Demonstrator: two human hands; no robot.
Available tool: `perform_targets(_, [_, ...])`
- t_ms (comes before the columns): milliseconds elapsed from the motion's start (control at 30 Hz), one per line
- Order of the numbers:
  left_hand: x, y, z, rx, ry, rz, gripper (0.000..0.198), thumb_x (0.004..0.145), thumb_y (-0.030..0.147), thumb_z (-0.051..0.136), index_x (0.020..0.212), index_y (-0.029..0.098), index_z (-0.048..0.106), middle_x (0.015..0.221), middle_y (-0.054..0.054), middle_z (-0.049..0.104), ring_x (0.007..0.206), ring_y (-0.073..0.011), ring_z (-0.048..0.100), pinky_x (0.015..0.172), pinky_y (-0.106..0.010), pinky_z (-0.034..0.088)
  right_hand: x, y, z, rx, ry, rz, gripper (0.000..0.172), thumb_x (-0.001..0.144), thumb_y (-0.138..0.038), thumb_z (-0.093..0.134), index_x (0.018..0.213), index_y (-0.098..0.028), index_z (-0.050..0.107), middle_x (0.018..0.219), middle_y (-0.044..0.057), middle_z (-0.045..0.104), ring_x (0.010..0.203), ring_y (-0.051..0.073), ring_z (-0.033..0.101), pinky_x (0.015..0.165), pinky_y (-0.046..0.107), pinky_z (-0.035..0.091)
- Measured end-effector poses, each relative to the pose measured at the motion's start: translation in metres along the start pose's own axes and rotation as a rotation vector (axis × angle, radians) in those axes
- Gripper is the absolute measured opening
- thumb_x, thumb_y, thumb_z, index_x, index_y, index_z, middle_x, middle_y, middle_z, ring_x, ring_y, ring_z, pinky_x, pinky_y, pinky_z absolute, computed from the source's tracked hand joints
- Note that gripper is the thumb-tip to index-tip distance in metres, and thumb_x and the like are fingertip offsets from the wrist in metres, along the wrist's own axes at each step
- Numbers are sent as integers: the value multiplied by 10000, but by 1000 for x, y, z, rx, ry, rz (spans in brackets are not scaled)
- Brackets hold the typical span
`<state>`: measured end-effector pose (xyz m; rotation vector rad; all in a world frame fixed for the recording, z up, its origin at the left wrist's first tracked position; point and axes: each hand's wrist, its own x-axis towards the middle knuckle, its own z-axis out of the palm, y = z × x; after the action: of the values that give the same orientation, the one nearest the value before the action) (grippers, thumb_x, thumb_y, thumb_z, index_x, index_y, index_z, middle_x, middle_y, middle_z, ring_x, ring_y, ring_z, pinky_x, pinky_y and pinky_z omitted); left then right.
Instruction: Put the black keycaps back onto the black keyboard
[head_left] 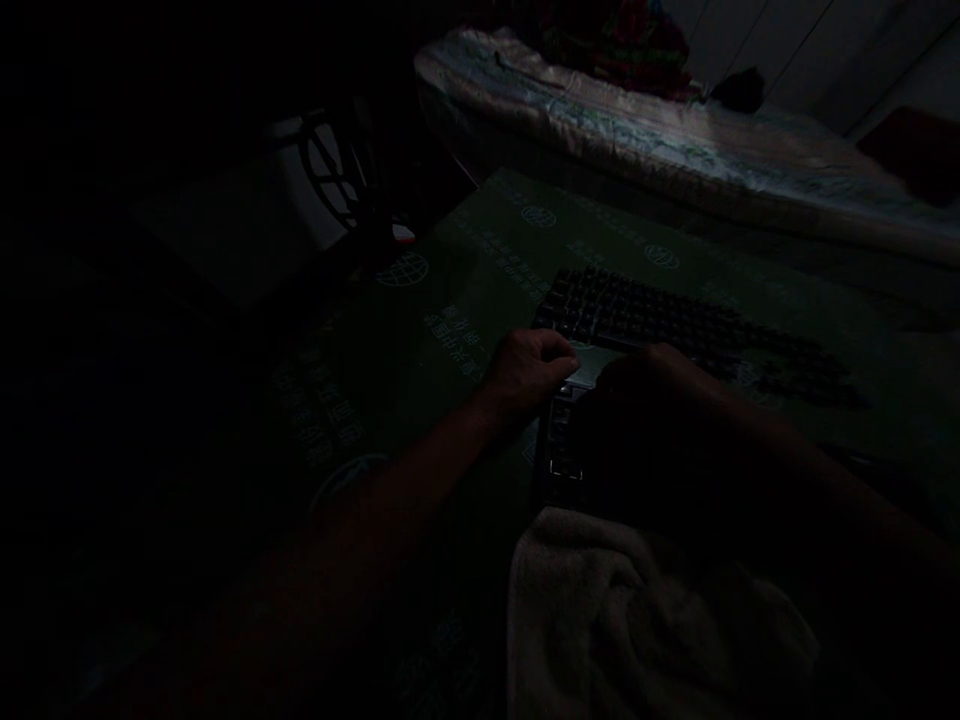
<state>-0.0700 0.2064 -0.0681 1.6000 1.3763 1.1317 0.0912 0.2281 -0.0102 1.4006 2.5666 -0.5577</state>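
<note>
The view is very dark. My left hand rests at the left end of a dark keyboard, thumb and fingers bent together over its upper edge. Whatever they pinch is too dark to make out. My right hand is just to the right over the same keyboard, its fingers curled downward and mostly lost in shadow. A pale greyish strip shows between the two hands. Beyond them, rows of black keys lie on the green table covering, with a ragged outline toward the right.
A light, crumpled towel lies in front of the keyboard. Green covering with white print spreads over the table. Behind stands a bed or padded surface with a patterned sheet. A dark spoked wheel is at the left.
</note>
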Motion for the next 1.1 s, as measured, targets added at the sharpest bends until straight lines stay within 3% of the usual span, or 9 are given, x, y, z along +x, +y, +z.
perform_targets(167, [-2,-2,1,17,-60,31,81,639,175,603,694,136,648,701,-10,628,674,-132,565,651,-255,440,13,-9,-9,-182,-120,75,147,672,-141,548,623,-180,681,560,27,609,554,137,563,496,221,329])
perform_targets(300, [-1,-5,1,44,-166,126,41,615,142,613,634,151,648,753,-21,629,752,-151,575,710,-265,444,22,-6,-9,-288,-125,-23,158,650,-134,533,593,-178,674,605,43,632,565,148,577,471,221,311])
perform_targets(533, [0,-10,6,88,-271,238,63,637,159,599,631,165,662,767,-25,629,787,-163,570,749,-283,435,24,-5,-13,-191,-185,-35,172,636,-132,550,486,-168,627,485,17,582,470,121,519,448,221,302])
perform_targets(667, [1,-11,9,65,-258,231,66,639,180,609,651,172,673,783,-25,644,791,-168,578,757,-280,429,22,-6,-13,-160,-157,-74,156,638,-148,555,504,-160,633,467,10,565,462,104,497,420,202,279])
perform_targets(867, [-1,-8,11,-7,-257,214,98,639,182,620,709,179,689,791,-22,652,801,-175,582,746,-289,437,24,2,-9,-112,-146,-70,130,636,-152,562,630,-152,692,605,24,639,520,114,542,423,187,310])
perform_targets(1100, [-2,-8,11,-16,-231,178,98,635,158,618,702,168,689,764,-28,656,770,-170,586,723,-292,446,17,4,-10,10,-121,-74,145,648,-132,564,650,-176,703,551,-11,619,504,99,532,435,170,334])
